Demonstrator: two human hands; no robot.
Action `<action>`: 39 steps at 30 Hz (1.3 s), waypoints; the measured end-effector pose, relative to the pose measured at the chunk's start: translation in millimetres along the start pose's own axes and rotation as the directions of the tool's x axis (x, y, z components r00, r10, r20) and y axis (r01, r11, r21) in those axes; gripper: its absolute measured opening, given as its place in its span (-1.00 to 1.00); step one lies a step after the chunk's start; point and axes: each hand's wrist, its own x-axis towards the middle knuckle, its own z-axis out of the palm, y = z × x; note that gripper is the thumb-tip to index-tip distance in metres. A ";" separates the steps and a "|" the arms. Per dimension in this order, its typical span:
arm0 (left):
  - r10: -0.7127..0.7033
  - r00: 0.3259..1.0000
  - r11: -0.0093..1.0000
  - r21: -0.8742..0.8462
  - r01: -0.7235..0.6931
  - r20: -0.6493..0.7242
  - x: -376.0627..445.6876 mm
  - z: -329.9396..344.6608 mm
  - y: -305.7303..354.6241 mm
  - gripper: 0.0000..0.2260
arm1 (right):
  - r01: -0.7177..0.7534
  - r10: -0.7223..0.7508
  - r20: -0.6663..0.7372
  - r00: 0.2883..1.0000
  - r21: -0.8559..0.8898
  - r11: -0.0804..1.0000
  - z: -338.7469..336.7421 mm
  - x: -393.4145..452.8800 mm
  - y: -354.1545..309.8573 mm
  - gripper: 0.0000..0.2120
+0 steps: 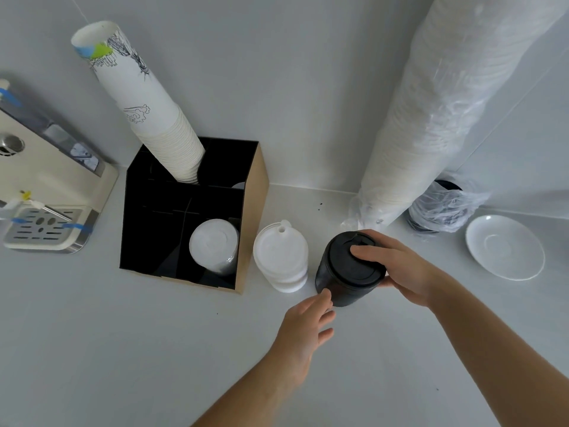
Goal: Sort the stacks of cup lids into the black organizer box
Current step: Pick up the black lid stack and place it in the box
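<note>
Two hands are meeting on the upright black lid stack (348, 269): my right hand (397, 266) is clasping its top, left hand (303, 331) spread loose at its base; organizer box (252, 211) lies leftward.

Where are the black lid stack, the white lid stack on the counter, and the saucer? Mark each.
black lid stack (354, 263): head view, top lid.
white lid stack (280, 254): head view, top lid.
saucer (505, 246): head view, centre well.

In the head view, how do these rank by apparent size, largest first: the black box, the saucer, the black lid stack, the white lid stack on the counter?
1. Black box
2. Saucer
3. Black lid stack and white lid stack: they look alike, and the hands partly cover the black one, so I leave them unranked.
</note>
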 end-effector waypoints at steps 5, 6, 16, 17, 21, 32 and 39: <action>-0.100 0.992 0.991 -0.102 0.092 -0.081 10.6 -1.5 1.6 -0.57 | -0.004 0.005 -0.006 1.000 0.038 0.999 -1.9 -0.7 4.5 -0.72; -0.118 0.988 0.985 -0.137 0.104 -0.099 13.1 -0.3 3.6 -0.55 | -0.005 0.006 -0.005 1.000 0.039 0.999 -2.7 -0.4 4.3 -0.70; -0.149 0.985 0.966 -0.225 0.126 -0.087 28.2 7.4 21.7 -0.73 | -0.007 0.003 0.027 1.000 0.153 0.988 -19.6 -0.3 13.4 -0.61; -0.159 0.984 0.962 -0.235 0.136 -0.082 29.1 7.4 21.8 -0.73 | -0.004 0.000 0.021 1.000 0.160 0.987 -19.4 -0.5 13.9 -0.62; -0.183 0.981 0.946 -0.285 0.156 -0.070 31.3 9.3 19.2 -0.78 | 0.012 -0.010 -0.020 1.000 0.141 0.990 -12.3 -4.3 13.1 -0.65; -0.181 0.982 0.923 -0.354 0.148 -0.062 7.6 0.4 1.6 -0.71 | 0.037 -0.031 -0.048 0.998 0.130 0.991 1.4 -34.3 13.1 -0.66; -0.149 0.986 0.930 -0.350 0.113 -0.077 -17.4 -21.8 -9.3 -0.69 | 0.049 -0.046 -0.026 0.999 0.137 0.989 18.2 -54.4 11.9 -0.66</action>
